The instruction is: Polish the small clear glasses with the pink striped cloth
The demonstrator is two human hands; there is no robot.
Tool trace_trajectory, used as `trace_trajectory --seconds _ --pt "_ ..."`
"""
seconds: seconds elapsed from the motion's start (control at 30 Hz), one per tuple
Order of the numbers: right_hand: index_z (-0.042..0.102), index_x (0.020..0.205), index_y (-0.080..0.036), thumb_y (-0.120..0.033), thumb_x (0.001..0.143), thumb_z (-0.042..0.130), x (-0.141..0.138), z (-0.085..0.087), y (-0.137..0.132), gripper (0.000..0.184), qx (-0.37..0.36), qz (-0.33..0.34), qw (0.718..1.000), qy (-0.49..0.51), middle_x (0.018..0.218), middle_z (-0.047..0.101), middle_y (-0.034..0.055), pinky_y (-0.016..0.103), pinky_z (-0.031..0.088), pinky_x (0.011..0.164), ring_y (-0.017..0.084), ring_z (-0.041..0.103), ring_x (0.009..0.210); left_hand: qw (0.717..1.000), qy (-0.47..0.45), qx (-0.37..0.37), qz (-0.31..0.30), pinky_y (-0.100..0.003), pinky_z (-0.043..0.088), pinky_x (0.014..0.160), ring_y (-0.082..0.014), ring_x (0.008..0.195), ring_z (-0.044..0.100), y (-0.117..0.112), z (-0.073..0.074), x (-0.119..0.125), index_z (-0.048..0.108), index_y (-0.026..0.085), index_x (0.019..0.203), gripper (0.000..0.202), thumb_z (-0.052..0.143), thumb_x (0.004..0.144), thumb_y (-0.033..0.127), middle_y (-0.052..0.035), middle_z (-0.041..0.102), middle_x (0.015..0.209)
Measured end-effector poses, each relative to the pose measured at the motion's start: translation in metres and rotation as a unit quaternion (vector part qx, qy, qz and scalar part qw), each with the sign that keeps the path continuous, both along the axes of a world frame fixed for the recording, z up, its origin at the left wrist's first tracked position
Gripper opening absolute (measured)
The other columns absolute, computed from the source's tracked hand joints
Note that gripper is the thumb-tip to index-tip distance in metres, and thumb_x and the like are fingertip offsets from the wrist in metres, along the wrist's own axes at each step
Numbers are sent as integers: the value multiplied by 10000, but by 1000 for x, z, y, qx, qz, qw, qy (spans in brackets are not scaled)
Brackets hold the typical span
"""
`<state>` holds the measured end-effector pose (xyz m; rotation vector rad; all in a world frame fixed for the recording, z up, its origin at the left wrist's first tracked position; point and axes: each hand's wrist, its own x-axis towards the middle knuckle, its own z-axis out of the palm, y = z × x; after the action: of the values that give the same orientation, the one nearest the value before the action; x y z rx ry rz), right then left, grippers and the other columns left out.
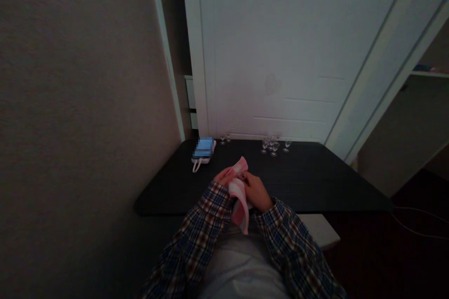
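Both my hands meet over the near edge of a black table (315, 182). My left hand (221, 177) and my right hand (257, 191) are both closed on a pink and white striped cloth (239, 187), which bunches between them and hangs down toward my lap. Whether anything is wrapped inside the cloth is hidden. I wear plaid sleeves.
Several small clear stemmed glasses (272, 145) stand at the table's far edge, with two more (225, 138) to their left. A blue and white object with a white loop (202, 150) lies at the far left. A white door stands behind, a grey wall on the left.
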<state>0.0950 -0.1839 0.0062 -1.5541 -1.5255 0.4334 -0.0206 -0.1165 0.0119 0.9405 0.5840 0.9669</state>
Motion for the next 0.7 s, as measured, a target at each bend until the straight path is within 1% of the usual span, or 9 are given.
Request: trace_trajectory --seconds 0.1,0.27,0.47,0.6,0.7 --pt "597 852 -163 -234 851 443 0 -2 0 170 17 7 1000 -10 857 660 40 226 414 656 142 589 741 1000 -11 14 -25 -296 435 674 -203 661 612 5 -6 0 662 85 794 233 717 582 166 -76 696 720" --pt "598 869 -161 -239 875 399 1 -5 1 213 28 -3 999 -35 858 659 52 231 396 644 153 588 739 999 -16 24 -18 -294 433 699 -202 688 620 8 -14 2 651 102 842 245 690 614 185 -66 702 755" --pt "588 884 -156 -248 866 426 3 -4 1 187 4 -6 999 -39 876 661 55 232 393 647 155 588 748 999 -25 33 -8 -274 427 670 -187 691 610 9 -17 3 636 109 886 276 671 620 174 -55 700 770" --pt "591 863 -153 -256 851 460 4 -5 1 167 7 -1 999 -48 861 660 54 228 391 639 151 582 734 999 -26 32 -1 -279 415 680 -185 690 606 11 -18 2 630 104 883 258 663 633 161 -43 696 772" --pt "593 843 -155 -266 848 473 4 -5 1 164 8 -4 999 -53 839 660 52 228 386 633 151 582 725 999 -26 31 -3 -284 418 685 -189 690 610 13 -21 3 629 101 886 298 694 607 184 -44 696 764"
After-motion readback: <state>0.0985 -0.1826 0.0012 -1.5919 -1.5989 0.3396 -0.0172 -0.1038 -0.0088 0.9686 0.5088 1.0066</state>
